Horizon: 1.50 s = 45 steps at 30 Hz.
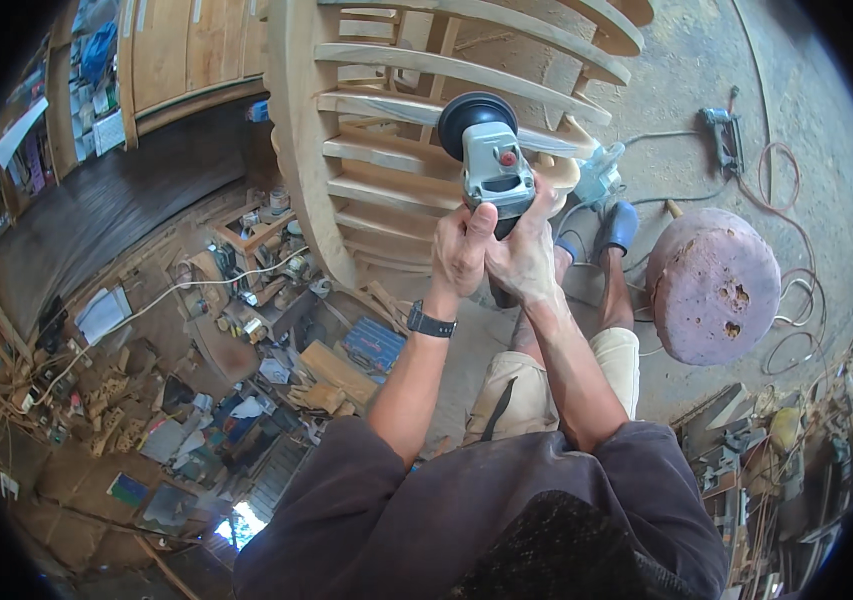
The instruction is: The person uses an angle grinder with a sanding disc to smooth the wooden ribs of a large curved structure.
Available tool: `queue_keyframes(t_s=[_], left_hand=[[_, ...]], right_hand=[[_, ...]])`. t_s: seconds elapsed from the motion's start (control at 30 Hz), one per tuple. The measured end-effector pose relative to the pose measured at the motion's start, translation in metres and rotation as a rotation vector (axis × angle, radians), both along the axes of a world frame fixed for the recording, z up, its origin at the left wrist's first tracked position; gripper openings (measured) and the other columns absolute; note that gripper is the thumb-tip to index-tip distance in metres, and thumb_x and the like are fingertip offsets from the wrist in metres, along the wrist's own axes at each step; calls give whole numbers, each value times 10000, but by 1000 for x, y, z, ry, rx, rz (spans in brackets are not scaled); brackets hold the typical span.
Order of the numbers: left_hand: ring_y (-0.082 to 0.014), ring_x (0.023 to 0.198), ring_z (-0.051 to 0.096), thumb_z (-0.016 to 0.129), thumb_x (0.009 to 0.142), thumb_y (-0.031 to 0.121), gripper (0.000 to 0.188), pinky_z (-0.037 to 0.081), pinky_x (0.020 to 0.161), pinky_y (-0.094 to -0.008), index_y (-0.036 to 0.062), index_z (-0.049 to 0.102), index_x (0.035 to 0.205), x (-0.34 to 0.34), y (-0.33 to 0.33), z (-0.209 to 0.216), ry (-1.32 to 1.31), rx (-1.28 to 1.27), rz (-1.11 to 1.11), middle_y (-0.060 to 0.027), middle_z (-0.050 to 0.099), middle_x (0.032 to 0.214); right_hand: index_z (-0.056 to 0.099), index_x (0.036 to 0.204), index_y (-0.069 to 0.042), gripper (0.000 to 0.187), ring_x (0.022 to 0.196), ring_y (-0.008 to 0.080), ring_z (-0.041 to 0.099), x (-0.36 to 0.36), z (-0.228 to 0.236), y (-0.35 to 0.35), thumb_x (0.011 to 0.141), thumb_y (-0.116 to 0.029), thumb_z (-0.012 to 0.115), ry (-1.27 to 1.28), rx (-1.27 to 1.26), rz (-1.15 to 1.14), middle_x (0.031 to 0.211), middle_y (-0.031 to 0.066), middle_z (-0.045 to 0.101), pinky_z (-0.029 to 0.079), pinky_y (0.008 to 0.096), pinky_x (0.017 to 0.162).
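The concrete floor (681,95) spreads widest at the upper right, dusty and crossed by loops of hose (797,235) that narrow the footing beyond the stool. Ahead of the person, the slatted wooden frame (391,150) takes up the upper middle; its thick post runs down the left edge, and curved slats reach rightward with gaps between them, their rounded ends standing over the floor. A wooden cabinet (191,50) borders the upper left, apart from the post. To the person's right, close by the legs, the round stool (696,270) has a worn, pitted top, and a strip of floor separates its rim from the slat ends. A blue box (374,345) lies among wood scraps to the left of the forearms, hemming in that side.

The handheld power tool (498,170) is over the middle slats, near their right-hand ends, pointing away from the body. Farther right, the nail gun (722,140) lies on the floor, well apart from the tool. Both hands are closed on the tool's rear: the left hand (459,250) with its thumb along the near edge, the right hand (526,255) wrapping the right side. The black disc (476,120) overlaps one slat in view; whether they touch cannot be told. A dark watch (430,321) circles the left wrist.
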<state>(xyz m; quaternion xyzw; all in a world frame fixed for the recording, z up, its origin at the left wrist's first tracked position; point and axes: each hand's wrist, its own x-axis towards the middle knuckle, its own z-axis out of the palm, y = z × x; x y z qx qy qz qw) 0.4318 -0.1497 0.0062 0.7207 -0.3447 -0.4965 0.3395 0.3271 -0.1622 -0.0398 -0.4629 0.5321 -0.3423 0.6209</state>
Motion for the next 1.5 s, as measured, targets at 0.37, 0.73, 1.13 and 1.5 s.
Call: queue_keyframes(t_s=[0.37, 0.73, 1.13, 1.5], left_hand=[[-149, 805, 562, 587, 924, 690, 753, 460, 719, -328, -54, 686, 995, 26, 19, 1, 88, 48, 38, -60, 662, 821], [-170, 778, 628, 634, 884, 706, 765, 488, 672, -350, -54, 656, 805, 45, 15, 1, 192, 95, 1, -104, 680, 759], [-117, 806, 571, 466, 1041, 549, 608, 465, 694, -311, -16, 688, 1006, 86, 14, 19, 285, -14, 53, -28, 665, 881], [-170, 806, 614, 507, 956, 706, 774, 480, 718, -340, -45, 689, 990, 62, 11, 6, 235, 19, -85, -130, 682, 824]], right_hand=[[188, 1440, 40, 981, 1066, 440, 656, 20, 24, 6, 800, -321, 838, 226, -149, 2, 1215, 291, 569, 528, 488, 897], [256, 1428, 35, 912, 1073, 411, 638, 37, 41, 12, 822, -342, 825, 307, -28, -100, 1227, 274, 563, 498, 454, 928], [128, 1473, 40, 907, 1042, 526, 632, 87, 63, -8, 879, -296, 725, 157, -97, 85, 1206, 384, 535, 536, 531, 865], [127, 1490, 20, 926, 1074, 483, 649, 46, 48, 7, 881, -273, 761, 433, -221, -37, 1239, 333, 556, 521, 509, 900]])
